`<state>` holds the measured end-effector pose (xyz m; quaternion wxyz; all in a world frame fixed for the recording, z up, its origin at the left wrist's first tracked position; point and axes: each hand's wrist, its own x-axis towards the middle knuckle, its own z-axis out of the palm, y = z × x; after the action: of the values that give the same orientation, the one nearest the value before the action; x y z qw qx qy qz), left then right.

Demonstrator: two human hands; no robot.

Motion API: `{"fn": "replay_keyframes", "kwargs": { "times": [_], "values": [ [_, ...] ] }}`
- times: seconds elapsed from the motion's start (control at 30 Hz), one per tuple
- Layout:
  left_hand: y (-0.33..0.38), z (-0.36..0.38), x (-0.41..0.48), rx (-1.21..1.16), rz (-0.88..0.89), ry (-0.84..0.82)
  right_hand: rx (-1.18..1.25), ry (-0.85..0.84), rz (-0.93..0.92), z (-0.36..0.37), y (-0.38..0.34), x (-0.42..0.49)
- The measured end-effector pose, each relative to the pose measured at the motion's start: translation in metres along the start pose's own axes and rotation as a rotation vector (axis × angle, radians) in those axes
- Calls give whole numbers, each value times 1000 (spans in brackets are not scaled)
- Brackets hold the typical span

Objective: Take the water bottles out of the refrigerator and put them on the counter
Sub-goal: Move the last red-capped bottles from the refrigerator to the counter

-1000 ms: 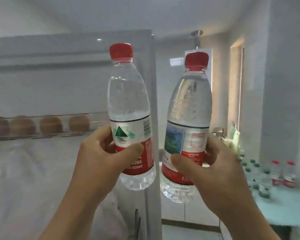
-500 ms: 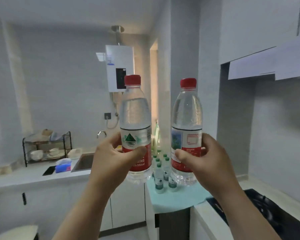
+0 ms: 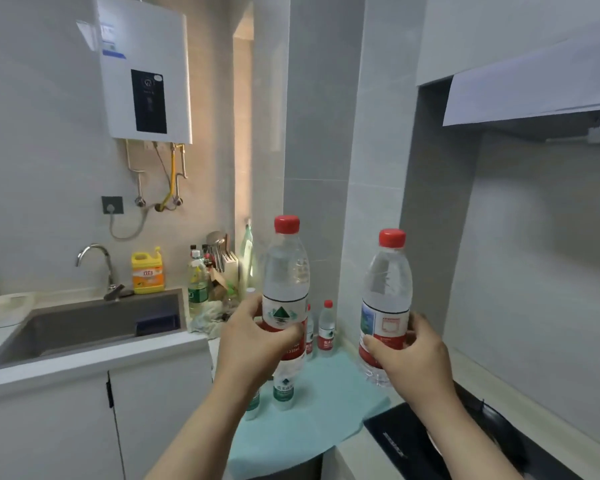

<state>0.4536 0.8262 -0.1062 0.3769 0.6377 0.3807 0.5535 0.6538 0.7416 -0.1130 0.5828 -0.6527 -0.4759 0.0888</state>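
Fingers of left hand (image 3: pixel 253 344) wrap the left bottle (image 3: pixel 285 271); right hand (image 3: pixel 416 358) clamps the right bottle (image 3: pixel 387 282); both water-filled, upright, caps toward twelve o'clock.

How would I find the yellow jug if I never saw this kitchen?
Start at the sink on the left. Behind it, against the wall right of the curved tap, stands the yellow jug. Unlike the see-through bottles to its right, it is solid bright yellow.
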Motion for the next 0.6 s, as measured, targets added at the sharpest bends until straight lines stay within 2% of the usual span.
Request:
{"fn": "replay_keyframes", "kwargs": {
  "times": [0.17,0.37,0.6],
  "values": [
    [-57,45,72,-2,-87,-56,-55,7,100,34,47,63],
    [-129,118,113,17,-245,-114,-171,-14,229,47,117,125],
    [-217,212,143,-4,-418,-30,-181,-105,345,76,241,201]
  ]
}}
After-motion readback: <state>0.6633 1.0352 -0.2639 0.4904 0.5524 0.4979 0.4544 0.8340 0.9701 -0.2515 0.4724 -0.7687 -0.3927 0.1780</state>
